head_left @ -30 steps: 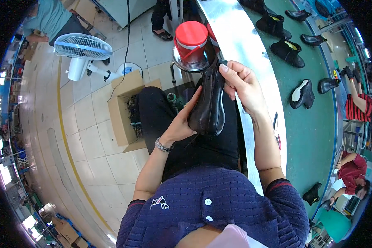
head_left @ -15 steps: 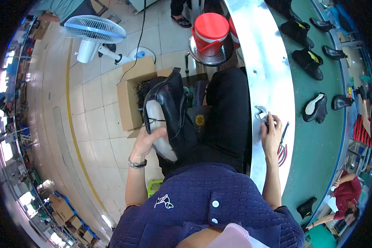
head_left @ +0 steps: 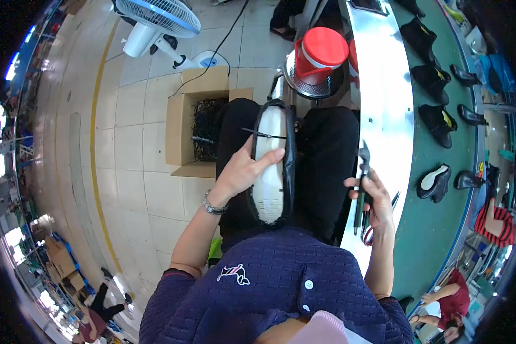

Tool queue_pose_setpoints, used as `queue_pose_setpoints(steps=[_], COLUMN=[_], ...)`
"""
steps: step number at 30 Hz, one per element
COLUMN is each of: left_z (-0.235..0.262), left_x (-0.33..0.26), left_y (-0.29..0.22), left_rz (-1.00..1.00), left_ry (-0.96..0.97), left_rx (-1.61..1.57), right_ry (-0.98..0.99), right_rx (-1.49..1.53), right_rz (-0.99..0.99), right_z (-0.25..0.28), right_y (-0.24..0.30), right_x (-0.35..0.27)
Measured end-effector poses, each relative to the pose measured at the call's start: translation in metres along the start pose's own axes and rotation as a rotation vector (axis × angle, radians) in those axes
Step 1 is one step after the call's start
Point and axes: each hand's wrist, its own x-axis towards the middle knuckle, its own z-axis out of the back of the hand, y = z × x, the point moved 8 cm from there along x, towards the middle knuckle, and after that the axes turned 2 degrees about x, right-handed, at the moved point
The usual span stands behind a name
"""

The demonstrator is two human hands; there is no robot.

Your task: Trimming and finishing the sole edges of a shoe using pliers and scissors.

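Observation:
A black shoe upper (head_left: 290,166) lies bottom up between my knees, its white insole (head_left: 266,189) facing me. Across the insole runs a thin black tie (head_left: 264,135), one end sticking out to the left. My left hand (head_left: 242,172) grips the shoe from its left side, thumb pressed on the white surface. Over the metal bench, my right hand (head_left: 377,198) is closed around pliers (head_left: 362,198) with dark handles, their head pointing away from me. Red-handled scissors (head_left: 369,234) lie partly hidden beneath that hand.
Along my right runs the shiny metal bench (head_left: 384,103), beside a green conveyor belt (head_left: 424,212) carrying several black shoes. An open carton (head_left: 180,135) of dark strands stands left of my knees. Ahead are a red bucket (head_left: 325,47) on a metal stool and a fan (head_left: 160,20).
The shoe has swung rightward from my left thigh to between my knees and now lies bottom up. My right hand has lifted the pliers off the bench.

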Motion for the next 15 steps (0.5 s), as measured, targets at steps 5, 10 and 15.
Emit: queue_pose_setpoints(steps=[5, 10, 15], left_z=[0.002, 0.027, 0.029], left_x=[-0.005, 0.001, 0.01], left_y=[-0.013, -0.05, -0.076], left_rz=[-0.033, -0.452, -0.633], left_ry=[0.024, -0.23, -0.421], left_rx=[0.254, 0.376, 0.379], right_ry=[0.314, 0.414, 0.465], right_rx=[-0.199, -0.271, -0.317], right_rz=[-0.064, -0.198, -0.211], right_z=[-0.094, -0.149, -0.166], right_y=[0.023, 0.032, 0.039], right_x=[0.0, 0.001, 0.01])
